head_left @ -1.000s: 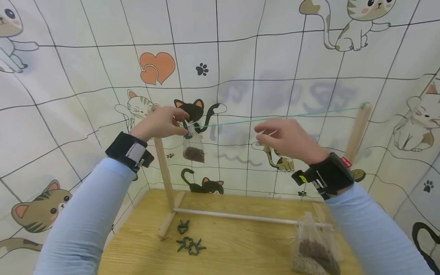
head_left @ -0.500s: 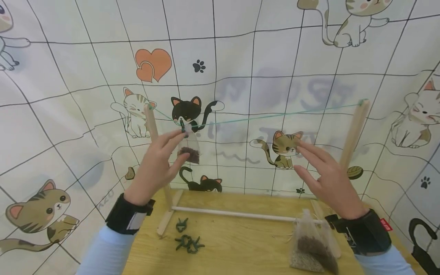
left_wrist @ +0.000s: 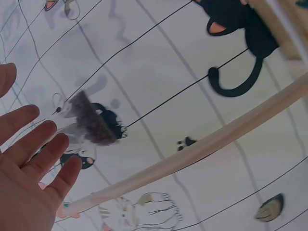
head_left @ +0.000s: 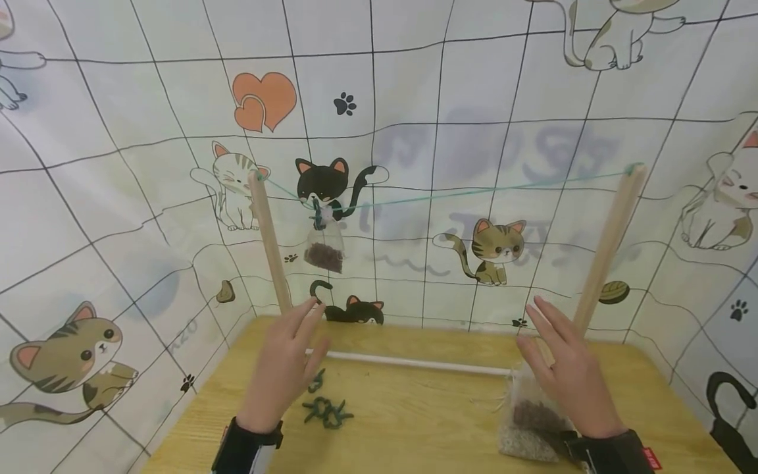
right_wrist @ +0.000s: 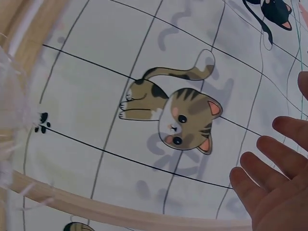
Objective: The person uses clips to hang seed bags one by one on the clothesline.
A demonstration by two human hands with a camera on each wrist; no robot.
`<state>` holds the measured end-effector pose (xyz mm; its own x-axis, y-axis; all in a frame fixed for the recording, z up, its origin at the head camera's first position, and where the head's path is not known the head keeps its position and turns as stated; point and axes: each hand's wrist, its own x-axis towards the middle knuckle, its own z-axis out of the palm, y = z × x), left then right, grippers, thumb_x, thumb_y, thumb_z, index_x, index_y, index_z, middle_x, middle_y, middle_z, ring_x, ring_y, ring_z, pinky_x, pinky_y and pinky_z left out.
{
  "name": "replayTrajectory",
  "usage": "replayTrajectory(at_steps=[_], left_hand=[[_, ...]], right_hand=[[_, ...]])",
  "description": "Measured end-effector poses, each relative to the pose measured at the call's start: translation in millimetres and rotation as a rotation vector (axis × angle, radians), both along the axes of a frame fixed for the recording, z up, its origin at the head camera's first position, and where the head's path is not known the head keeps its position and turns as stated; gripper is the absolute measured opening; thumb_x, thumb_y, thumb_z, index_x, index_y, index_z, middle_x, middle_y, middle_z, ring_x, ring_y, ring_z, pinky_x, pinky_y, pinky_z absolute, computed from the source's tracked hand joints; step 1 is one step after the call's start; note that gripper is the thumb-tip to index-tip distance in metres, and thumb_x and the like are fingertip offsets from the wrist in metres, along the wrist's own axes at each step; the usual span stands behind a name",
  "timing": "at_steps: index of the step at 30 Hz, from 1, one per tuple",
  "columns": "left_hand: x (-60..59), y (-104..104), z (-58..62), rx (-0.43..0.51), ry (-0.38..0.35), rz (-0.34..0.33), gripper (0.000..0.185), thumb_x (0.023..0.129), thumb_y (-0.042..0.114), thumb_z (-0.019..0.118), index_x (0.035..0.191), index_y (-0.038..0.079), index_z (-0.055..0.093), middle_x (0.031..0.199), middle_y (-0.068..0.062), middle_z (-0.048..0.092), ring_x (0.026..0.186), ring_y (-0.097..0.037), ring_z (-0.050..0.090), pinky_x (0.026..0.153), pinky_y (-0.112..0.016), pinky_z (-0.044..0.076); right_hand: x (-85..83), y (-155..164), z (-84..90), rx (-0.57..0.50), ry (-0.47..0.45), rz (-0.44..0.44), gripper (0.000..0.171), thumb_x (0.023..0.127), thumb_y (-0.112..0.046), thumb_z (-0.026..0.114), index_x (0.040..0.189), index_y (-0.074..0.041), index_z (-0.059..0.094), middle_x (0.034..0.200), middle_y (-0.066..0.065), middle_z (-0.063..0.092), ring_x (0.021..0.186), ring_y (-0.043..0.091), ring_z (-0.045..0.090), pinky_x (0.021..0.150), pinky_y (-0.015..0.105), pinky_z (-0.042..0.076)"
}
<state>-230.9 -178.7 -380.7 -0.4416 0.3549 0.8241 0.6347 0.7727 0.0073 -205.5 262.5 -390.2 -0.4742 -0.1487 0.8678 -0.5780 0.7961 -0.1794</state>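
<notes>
A small clear bag (head_left: 324, 255) with dark brown contents hangs from the green string (head_left: 450, 195), held there by a dark green clip (head_left: 318, 214). Below and left of it, my left hand (head_left: 283, 368) is in the air with fingers extended, holding nothing. My right hand (head_left: 571, 375) hovers before the bags on the table, its fingers straight and nothing in them. Several dark green clips (head_left: 327, 413) lie on the table near the left hand. The translucent bags (head_left: 530, 444) at the right contain brown and pale grainy stuff; the right hand partly covers them.
Two wooden posts, left (head_left: 269, 243) and right (head_left: 610, 250), carry the string between their tops. A pale rod (head_left: 414, 362) runs low between them above the wooden table (head_left: 414, 421). A cat-print sheet (head_left: 408, 85) forms the backdrop.
My left hand has let go at the hanging bag and dropped away from it. The right hand has moved from near the string down and right. The bag stays hanging by its clip.
</notes>
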Motion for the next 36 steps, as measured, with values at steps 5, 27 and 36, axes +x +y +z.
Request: replayTrajectory(at_steps=[5,27,36], left_hand=[[2.9,3,-28.5,0.025,-0.023,0.014,0.053,0.100,0.032,0.068,0.141,-0.001,0.059,0.141,-0.022,0.059,0.123,-0.044,0.059,0.097,-0.064,0.048],[-0.3,9,-91.9,-0.059,-0.313,0.057,0.048,0.080,0.008,0.087,0.122,-0.005,0.069,0.122,-0.023,0.068,0.110,-0.040,0.066,0.095,-0.052,0.055],[2.3,18,-106.5,-0.202,-0.524,0.131,0.039,0.081,0.020,0.088,0.113,0.002,0.074,0.108,-0.013,0.071,0.099,-0.030,0.067,0.088,-0.048,0.056]], right_hand=[[1.5,-9,-29.2,-0.049,-0.058,-0.008,0.054,0.098,-0.026,0.073,0.145,-0.002,0.059,0.151,0.019,0.054,0.128,0.047,0.054,0.110,0.002,0.021],[4.1,-42,-91.0,-0.046,-0.433,-0.014,0.050,0.096,-0.016,0.074,0.140,0.003,0.060,0.143,0.024,0.057,0.125,0.047,0.056,0.087,0.062,0.054],[0.2,-89,-88.4,0.008,-0.600,0.074,0.045,0.097,-0.020,0.073,0.137,-0.002,0.064,0.137,0.019,0.062,0.122,0.040,0.063,0.092,0.052,0.056]])
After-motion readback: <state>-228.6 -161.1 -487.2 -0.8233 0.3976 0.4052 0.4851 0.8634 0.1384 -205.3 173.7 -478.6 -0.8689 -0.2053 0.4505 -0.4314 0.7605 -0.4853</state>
